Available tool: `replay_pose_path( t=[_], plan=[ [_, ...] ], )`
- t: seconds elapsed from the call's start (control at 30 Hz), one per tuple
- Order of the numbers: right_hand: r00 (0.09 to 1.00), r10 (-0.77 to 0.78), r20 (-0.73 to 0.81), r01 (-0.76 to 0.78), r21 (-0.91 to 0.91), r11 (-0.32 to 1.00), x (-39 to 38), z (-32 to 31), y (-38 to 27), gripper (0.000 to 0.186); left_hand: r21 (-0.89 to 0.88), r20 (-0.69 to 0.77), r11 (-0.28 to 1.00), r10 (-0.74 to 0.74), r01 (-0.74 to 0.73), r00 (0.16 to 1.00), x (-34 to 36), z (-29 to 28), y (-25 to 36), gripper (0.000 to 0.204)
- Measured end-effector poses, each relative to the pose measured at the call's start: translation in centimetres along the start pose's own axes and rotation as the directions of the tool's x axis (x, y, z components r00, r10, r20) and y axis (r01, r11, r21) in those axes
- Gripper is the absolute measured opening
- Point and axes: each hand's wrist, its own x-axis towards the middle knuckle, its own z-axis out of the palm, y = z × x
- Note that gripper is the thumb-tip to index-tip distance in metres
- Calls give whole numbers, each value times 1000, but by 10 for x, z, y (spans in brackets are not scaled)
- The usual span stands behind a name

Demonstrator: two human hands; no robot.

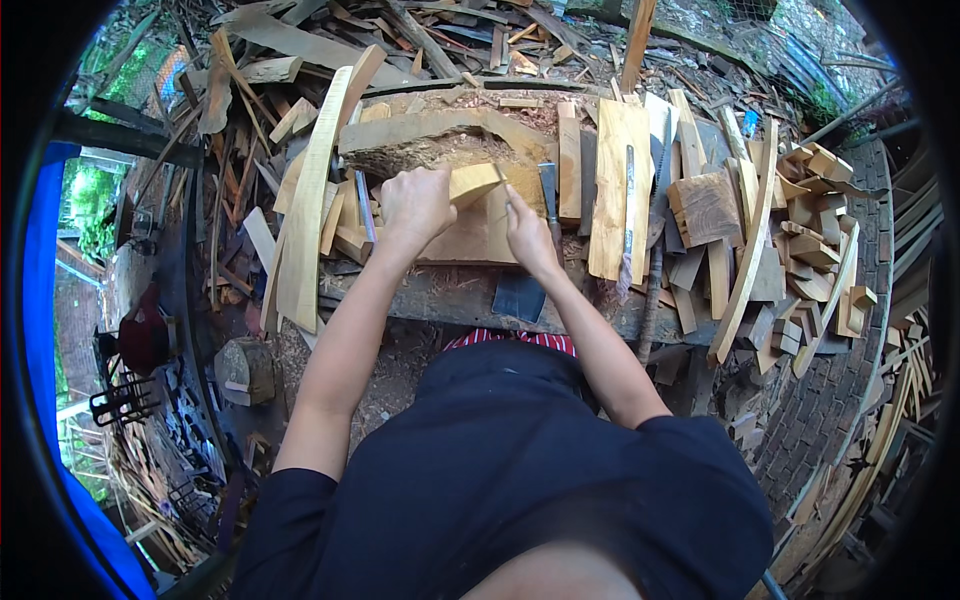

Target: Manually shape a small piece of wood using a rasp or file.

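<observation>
My left hand is closed on a short, pale yellow wood piece, holding it over a light brown wooden block. My right hand grips a thin tool at the right end of that piece; its exact kind is too small to make out. Behind both hands lies a rough wooden slab among sawdust. Just right of my right hand is a dark flat-bladed tool.
Long curved boards lean at left. At right are a plank, a long saw and many offcuts on the bench. Scrap wood is heaped behind; a blue tarp hangs at far left.
</observation>
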Motion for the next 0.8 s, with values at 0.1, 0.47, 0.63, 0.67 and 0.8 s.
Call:
replay_pose_path(
  t=[0.1,0.47,0.63,0.67,0.8],
  plan=[
    [999,-39,-34,38,-31,999,5,5,-8,43,13,10,1000,-7,7,1000,5,4,-6,40],
    [999,-53,-5,53,-7,999,8,1,-35,42,0,89,995,-96,96,991,26,-1,-20,45],
    [993,-12,119,20,-67,998,-24,-31,-66,44,5,104,997,-77,77,992,23,-2,-14,45],
    [993,-9,120,17,-65,998,-17,-24,-50,44,6,106,997,-76,76,991,19,-4,-10,45],
    [995,66,74,-63,-35,997,14,-8,-32,42,32,9,999,-40,40,999,24,-7,-12,35]
  ],
)
